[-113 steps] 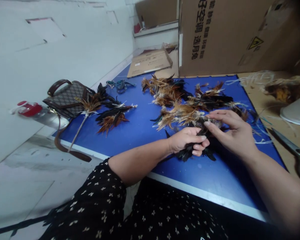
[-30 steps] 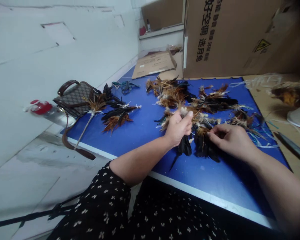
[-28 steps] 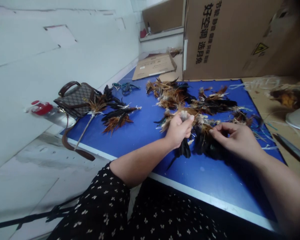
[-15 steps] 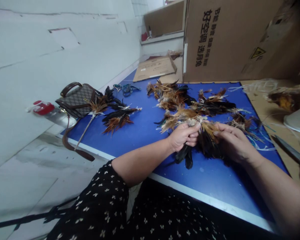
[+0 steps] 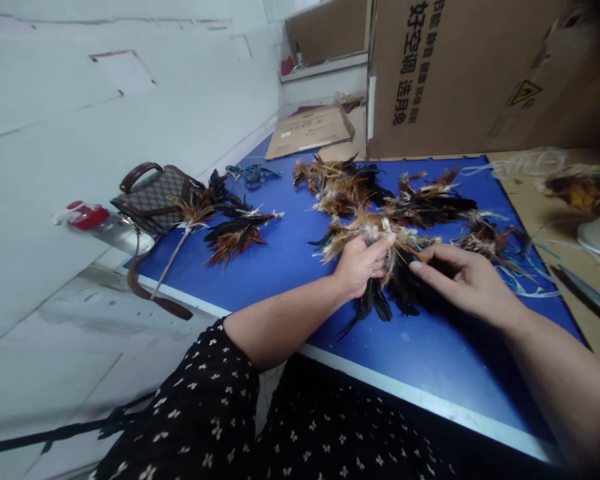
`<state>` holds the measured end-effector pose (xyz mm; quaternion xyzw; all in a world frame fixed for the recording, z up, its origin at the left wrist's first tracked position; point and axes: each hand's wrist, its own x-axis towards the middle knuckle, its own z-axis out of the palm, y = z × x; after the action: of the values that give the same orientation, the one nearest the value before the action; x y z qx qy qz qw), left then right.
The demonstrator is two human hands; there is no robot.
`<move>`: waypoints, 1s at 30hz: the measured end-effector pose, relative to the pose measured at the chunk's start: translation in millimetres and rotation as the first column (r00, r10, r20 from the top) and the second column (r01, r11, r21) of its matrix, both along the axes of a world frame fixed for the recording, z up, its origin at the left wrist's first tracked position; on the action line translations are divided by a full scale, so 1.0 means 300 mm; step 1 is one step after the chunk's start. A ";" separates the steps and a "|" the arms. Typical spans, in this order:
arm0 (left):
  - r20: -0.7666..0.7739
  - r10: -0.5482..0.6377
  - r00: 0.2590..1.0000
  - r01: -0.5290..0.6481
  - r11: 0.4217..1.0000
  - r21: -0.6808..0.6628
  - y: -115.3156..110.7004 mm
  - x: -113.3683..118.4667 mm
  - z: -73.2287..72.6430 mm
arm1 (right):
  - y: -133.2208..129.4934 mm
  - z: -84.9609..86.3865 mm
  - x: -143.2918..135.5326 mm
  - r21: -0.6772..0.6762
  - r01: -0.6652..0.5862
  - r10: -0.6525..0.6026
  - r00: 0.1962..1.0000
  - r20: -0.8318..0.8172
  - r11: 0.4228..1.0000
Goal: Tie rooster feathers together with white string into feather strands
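My left hand (image 5: 363, 265) is closed round the pale quill ends of a bunch of feathers (image 5: 375, 301), whose black tips hang down over the blue table. Beside it, on the right, my right hand (image 5: 465, 280) pinches with thumb and forefinger at a thin brown feather (image 5: 419, 256) by the bunch's edge. Just behind both hands lie more loose feathers, a brown and black heap (image 5: 343, 190) and a darker pile (image 5: 425, 207). A smaller tuft (image 5: 483, 240) with whitish string rests right of my right hand.
The blue tabletop (image 5: 280, 287) holds a patterned handbag (image 5: 155, 193), a feather tuft on a stick (image 5: 173, 259) and feather bundles (image 5: 237, 233). A red-capped bottle (image 5: 87, 217) stands left. Scissors (image 5: 587, 297) lie at right. A large cardboard box (image 5: 470, 80) stands behind.
My right hand has moved slightly away from the left, and its fingers have shifted from the bunch's brown feathers to its edge. The left hand keeps its grip. The view has shifted slightly.
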<state>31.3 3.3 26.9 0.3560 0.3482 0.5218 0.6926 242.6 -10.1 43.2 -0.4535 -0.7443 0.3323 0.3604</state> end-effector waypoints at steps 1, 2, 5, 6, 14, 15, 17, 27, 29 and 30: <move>0.007 0.006 1.000 -0.006 1.000 0.000 0.000 0.000 0.002 | -0.002 -0.003 -0.005 0.009 -0.031 0.030 0.999 0.024 0.999; 0.012 0.018 1.000 -0.018 1.000 -0.004 0.000 0.001 0.005 | -0.002 -0.008 -0.009 0.016 -0.050 0.049 0.998 0.035 0.999; 0.015 0.088 0.996 -0.088 0.996 -0.035 0.000 0.003 0.017 | -0.001 -0.019 -0.012 0.031 -0.069 0.068 0.997 0.046 0.997; 0.015 0.115 0.993 -0.115 0.992 -0.045 0.001 0.003 0.021 | 0.001 -0.020 -0.011 0.034 -0.077 0.075 0.996 0.050 0.996; 0.041 0.338 0.940 -0.327 0.931 -0.163 0.049 -0.017 0.053 | 0.027 0.023 0.048 -0.068 -0.216 0.224 0.964 0.142 0.974; 0.050 0.367 0.929 -0.353 0.918 -0.179 0.060 -0.022 0.054 | 0.034 0.029 0.069 -0.093 -0.218 0.230 0.962 0.146 0.972; 0.073 0.391 0.917 -0.373 0.909 -0.184 0.078 -0.030 0.054 | 0.048 0.033 0.115 -0.121 -0.162 0.173 0.981 0.087 0.979; 0.085 0.229 0.970 -0.218 0.969 -0.119 0.043 -0.006 0.022 | 0.025 -0.046 0.036 -0.173 0.126 -0.168 0.951 -0.258 0.977; 0.084 0.174 0.981 -0.167 0.983 -0.078 0.028 0.003 0.013 | 0.010 -0.047 -0.011 -0.187 0.097 -0.146 0.951 -0.272 0.978; 0.084 0.151 0.985 -0.146 0.987 -0.063 0.023 0.007 0.010 | 0.005 -0.046 -0.025 -0.180 0.103 -0.148 0.954 -0.259 0.978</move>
<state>33.3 10.2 29.8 0.2857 0.3573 0.5774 0.6763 234.9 -8.7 29.4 -0.4783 -0.6276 0.4280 0.4407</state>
